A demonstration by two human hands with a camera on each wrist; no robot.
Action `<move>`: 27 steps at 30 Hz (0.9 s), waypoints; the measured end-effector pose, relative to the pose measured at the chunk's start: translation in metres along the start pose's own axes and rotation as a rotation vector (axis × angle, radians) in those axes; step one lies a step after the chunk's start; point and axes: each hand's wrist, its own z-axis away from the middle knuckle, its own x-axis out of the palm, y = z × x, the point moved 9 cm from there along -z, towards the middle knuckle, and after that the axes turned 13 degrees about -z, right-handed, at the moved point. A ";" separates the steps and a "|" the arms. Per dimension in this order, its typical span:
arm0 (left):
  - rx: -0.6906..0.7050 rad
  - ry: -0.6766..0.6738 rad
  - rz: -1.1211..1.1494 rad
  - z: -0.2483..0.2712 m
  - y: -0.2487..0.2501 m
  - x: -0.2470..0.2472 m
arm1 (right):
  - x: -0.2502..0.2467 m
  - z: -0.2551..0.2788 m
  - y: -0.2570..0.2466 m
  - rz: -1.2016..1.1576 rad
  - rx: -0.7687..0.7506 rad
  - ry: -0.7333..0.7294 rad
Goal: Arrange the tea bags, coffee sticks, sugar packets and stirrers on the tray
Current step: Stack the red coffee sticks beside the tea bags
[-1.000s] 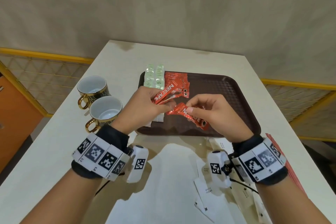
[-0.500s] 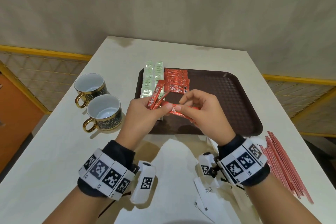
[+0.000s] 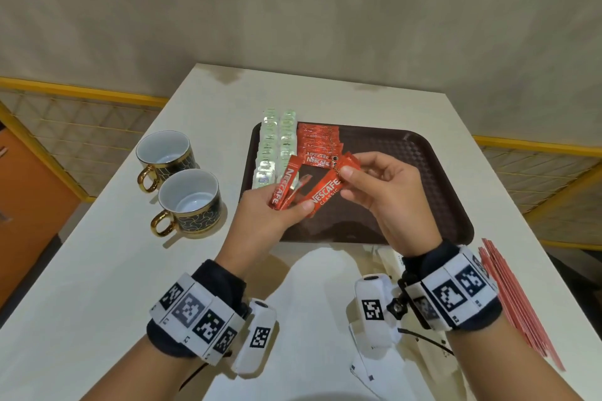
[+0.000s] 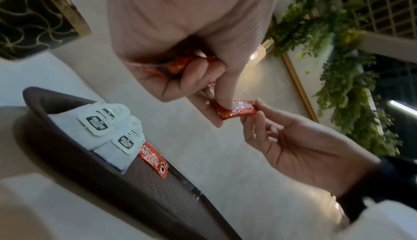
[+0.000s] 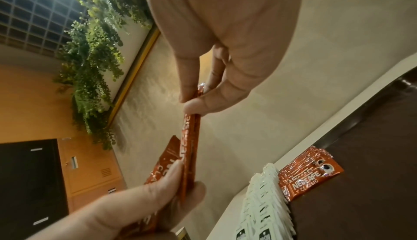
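Over the near left part of the brown tray (image 3: 423, 179), my left hand (image 3: 270, 212) grips a few red coffee sticks (image 3: 285, 185). One red coffee stick (image 3: 327, 192) spans both hands: my left thumb holds its near end and my right hand (image 3: 374, 189) pinches its far end (image 5: 192, 108). On the tray lie two rows of white-green tea bags (image 3: 277, 146) at the far left and a row of red coffee sticks (image 3: 317, 146) beside them. White sugar packets (image 3: 368, 371) lie on the table near me. Red stirrers (image 3: 514, 296) lie at the right edge.
Two dark, gold-handled cups (image 3: 185, 198) stand on the table left of the tray. The tray's right half is bare. A yellow-framed mesh railing (image 3: 537, 166) flanks the table on both sides, with a wall behind.
The shared stick has swung from lying crosswise to pointing away from me, its far end raised by my right hand. Both hands have stayed over the tray's near left.
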 end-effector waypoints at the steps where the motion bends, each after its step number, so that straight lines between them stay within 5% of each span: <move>1: 0.005 -0.012 -0.023 0.000 0.000 0.002 | 0.001 0.000 -0.001 0.011 -0.003 -0.009; 10: 0.062 -0.057 -0.018 0.000 0.007 0.009 | -0.008 -0.004 0.000 0.049 -0.027 0.030; 18: 0.007 0.062 0.057 -0.005 0.002 -0.005 | -0.015 0.001 0.022 -0.031 0.125 0.034; 22: 0.046 0.097 -0.130 -0.011 0.005 -0.015 | -0.017 -0.005 0.017 0.402 0.094 -0.075; 24: 0.061 0.072 -0.227 -0.015 0.007 -0.015 | -0.004 -0.010 0.004 0.689 -0.041 -0.204; 27: 0.088 0.035 -0.296 -0.021 0.014 -0.010 | 0.021 -0.016 0.008 0.919 -0.050 -0.417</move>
